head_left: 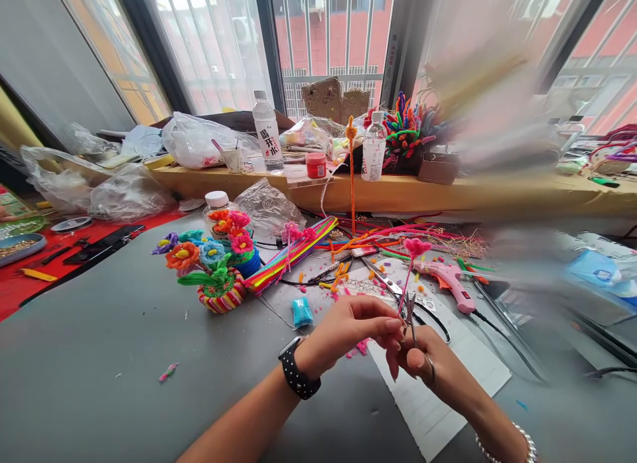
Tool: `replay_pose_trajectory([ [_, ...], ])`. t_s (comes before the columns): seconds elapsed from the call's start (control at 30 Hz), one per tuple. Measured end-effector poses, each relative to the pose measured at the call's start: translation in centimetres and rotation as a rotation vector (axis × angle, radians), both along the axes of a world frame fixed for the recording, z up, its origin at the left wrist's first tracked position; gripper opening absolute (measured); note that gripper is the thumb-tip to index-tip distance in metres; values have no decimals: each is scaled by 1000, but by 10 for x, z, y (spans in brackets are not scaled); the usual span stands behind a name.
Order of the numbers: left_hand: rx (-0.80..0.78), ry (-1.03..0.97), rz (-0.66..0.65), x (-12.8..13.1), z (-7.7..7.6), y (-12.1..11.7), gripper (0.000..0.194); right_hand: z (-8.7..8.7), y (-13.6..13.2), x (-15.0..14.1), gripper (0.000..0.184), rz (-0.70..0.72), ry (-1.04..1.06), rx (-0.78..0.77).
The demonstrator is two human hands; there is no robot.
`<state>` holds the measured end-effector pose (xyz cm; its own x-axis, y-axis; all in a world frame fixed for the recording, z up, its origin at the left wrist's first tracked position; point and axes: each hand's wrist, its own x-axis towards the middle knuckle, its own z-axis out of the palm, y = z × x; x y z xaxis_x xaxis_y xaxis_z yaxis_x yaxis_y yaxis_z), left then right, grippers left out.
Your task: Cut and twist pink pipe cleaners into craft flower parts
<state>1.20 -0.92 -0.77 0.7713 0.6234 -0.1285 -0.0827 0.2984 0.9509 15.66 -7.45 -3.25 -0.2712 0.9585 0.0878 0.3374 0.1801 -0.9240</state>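
- Up past the silvery bracelet at the bottom edge and straight to the right hand: curled around small scissors, gripping by the handles, with blades pointing up.
- Across to the left hand, above a dark dotted watch strap: pinching a pink stem low down, between thumb and fingers, close beside those blades. Too tight a cluster to tell blade touching stem from blade merely near.
- Steady here! Best to keep the pinch firm and near the blades, against any bending of the soft stem; fingertips well clear of the edges, snipping in small bites with the tips alone.
- Atop that stem, a pink flower, upright above both hands. Wise to roll the stem rather than twist the scissors, and to spare the petals any squeeze.
- Below and beyond, a white board on the grey table; left of it, a blue packet.
- Farther out, larger scissors amid bright scraps, then a pink glue gun. Worth avoiding its nozzle, in case of heat.
- Off left, potted flowers beside a striped bundle of coloured stems.
- Farthest: two bottles on a wooden ledge, before barred windows.
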Motion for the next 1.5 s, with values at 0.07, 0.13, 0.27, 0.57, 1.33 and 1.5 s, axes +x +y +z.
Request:
replay_pose_trajectory([
  [0.07,17,-1,-17,0,-2,0,22,2,0,0,72,11,-28,4],
  [0.13,31,5,-31,1,-2,0,23,3,0,0,71,-2,-57,9],
  [0.27,54,32,-33,1,0,-1,25,1,0,2,69,-31,-79,-9],
  [0.57,236,116,149,1,-6,8,22,-6,9,7,54,-227,-155,-57],
  [1.33,941,188,681,-7,-27,32,13,-25,18,5,37,-250,-406,-115],
  [1.5,902,162,654,-6,-24,28,14,-29,18,-1,28,-264,-319,-206],
])
